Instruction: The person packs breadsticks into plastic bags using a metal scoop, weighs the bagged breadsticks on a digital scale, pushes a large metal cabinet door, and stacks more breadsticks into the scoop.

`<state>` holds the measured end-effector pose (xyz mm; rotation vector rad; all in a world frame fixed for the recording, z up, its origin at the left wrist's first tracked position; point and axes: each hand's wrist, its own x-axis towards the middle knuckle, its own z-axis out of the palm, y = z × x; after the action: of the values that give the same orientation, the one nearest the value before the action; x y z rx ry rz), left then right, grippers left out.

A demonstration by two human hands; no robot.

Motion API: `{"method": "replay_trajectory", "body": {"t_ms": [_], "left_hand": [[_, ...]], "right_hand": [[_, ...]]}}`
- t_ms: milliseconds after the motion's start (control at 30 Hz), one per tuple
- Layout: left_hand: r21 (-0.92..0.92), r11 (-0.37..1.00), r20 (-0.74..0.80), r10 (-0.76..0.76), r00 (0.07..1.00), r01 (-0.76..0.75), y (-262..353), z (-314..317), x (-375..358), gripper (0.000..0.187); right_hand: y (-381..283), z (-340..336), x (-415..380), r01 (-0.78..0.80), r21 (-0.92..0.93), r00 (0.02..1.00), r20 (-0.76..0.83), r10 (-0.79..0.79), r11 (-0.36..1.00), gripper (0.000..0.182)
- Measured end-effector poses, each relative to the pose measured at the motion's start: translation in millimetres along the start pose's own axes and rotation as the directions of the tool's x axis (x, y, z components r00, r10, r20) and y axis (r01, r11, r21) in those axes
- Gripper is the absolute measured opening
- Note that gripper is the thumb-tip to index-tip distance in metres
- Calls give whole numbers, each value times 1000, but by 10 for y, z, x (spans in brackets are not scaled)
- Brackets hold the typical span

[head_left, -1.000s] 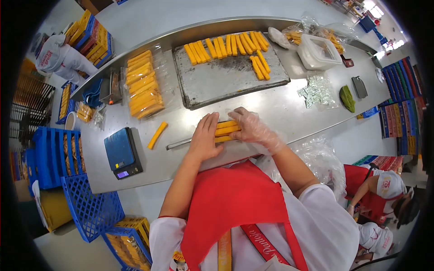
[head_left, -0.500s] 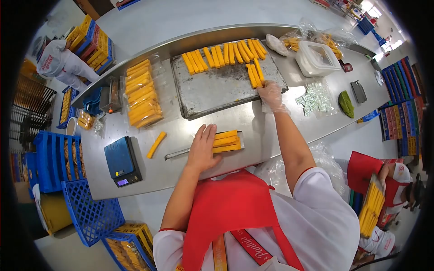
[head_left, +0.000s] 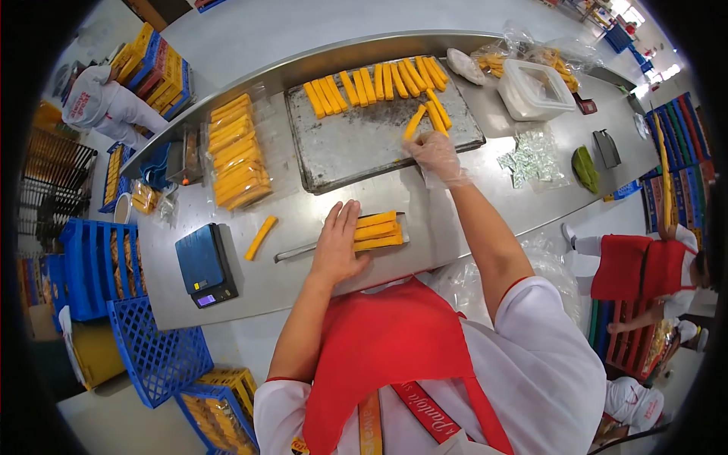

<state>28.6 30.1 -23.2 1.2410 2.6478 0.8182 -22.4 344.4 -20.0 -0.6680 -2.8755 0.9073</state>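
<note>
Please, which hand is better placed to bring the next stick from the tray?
Probably the right hand: it is over the near edge of the tray, touching a stick. The left hand lies over the holder, away from the tray.

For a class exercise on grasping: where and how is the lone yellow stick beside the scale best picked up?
Probably by its middle, pinched across its narrow width, coming from above on the side of the left hand. The lone yellow stick is long, slim and lies flat, with bare tabletop along both long sides; the scale stands to its left.
</note>
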Motion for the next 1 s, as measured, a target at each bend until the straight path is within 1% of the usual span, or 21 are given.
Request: {"method": "replay_trajectory", "body": {"t_ms": [33, 100, 133, 167, 200, 233, 267, 333, 367, 433, 467, 533, 600, 667, 700, 767, 800, 867, 900, 967, 1000], "left_hand": [[-8, 1000, -14, 6, 1000, -6, 1, 1, 2, 111], [-5, 1000, -14, 6, 1000, -6, -3, 6, 3, 110], [-2, 1000, -12, 5, 1000, -5, -1, 9, 0, 109], [-2, 1000, -13, 0, 1000, 0, 4, 10, -5, 109], [0, 1000, -21, 10, 1000, -10, 9, 7, -6, 109], [3, 1000, -30, 17, 999, -17, 12, 6, -3, 108], [5, 1000, -33, 7, 999, -7, 6, 8, 0, 108], [1, 1000, -28, 18, 999, -18, -4, 9, -6, 107], [0, 1000, -26, -4, 1000, 4, -15, 12, -1, 107], [-19, 1000, -48, 20, 999, -21, -4, 3, -2, 107], [-24, 1000, -45, 2, 999, -3, -6, 12, -19, 107], [-78, 997, -68, 6, 998, -12, -20, 10, -3, 107], [-90, 996, -69, -15, 998, 8, -23, 13, -15, 107], [-95, 995, -77, -15, 997, 8, -18, 22, -9, 107], [-98, 995, -80, -15, 997, 7, -24, 28, -3, 107], [-110, 994, -88, -13, 996, 4, -41, 48, 3, 109], [-112, 994, -86, -9, 996, 0, -42, 55, 7, 109], [-131, 991, -99, 16, 995, -29, -40, 76, 31, 112], [-131, 991, -99, 16, 995, -30, -37, 98, 53, 112], [-117, 993, -87, 21, 996, -31, -31, 132, 68, 115], [-114, 993, -89, 20, 996, -30, -24, 110, 58, 115]], "right_hand": [[36, 36, 22, 1, 2, 1000, 2, -1, 1000, 27], [130, 67, 113, 50, 215, 998, 24, -56, 975, 27], [153, 50, 177, 51, 214, 998, 27, -58, 975, 27], [169, 33, 251, 128, -7, 984, -126, -128, 992, 30], [159, 22, 312, 167, -234, 939, -258, -227, 958, 36], [127, 8, 352, 144, -299, 951, -222, -215, 943, 45], [127, 17, 427, 153, -297, 951, -215, -222, 943, 45], [169, 82, 559, 222, -526, 929, -142, -342, 821, 36], [160, 127, 569, 239, -520, 929, -123, -349, 820, 36], [-6, 66, 460, 385, -564, 887, 8, -461, 731, 28], [-72, 21, 340, 397, -558, 886, 26, -463, 729, 28], [-216, -163, -36, 479, -107, 878, 53, -476, 871, 27], [-251, -363, -475, 232, 194, 901, 325, -286, 953, 28], [-147, -499, -945, 433, 168, 777, 429, -461, 886, 26], [-186, -517, -1113, 434, 163, 777, 431, -460, 886, 26], [-304, -500, -1376, 511, -211, 774, 535, -339, 833, 27], [-283, -432, -1454, 507, -214, 777, 533, -336, 835, 27], [-203, -252, -1545, 447, 2, 851, 307, -426, 895, 30], [-268, -231, -1579, 447, 1, 851, 307, -426, 894, 30], [-426, -185, -1639, 203, 147, 938, 256, -236, 968, 28], [-413, -153, -1636, 206, 148, 937, 256, -239, 967, 28]]}}
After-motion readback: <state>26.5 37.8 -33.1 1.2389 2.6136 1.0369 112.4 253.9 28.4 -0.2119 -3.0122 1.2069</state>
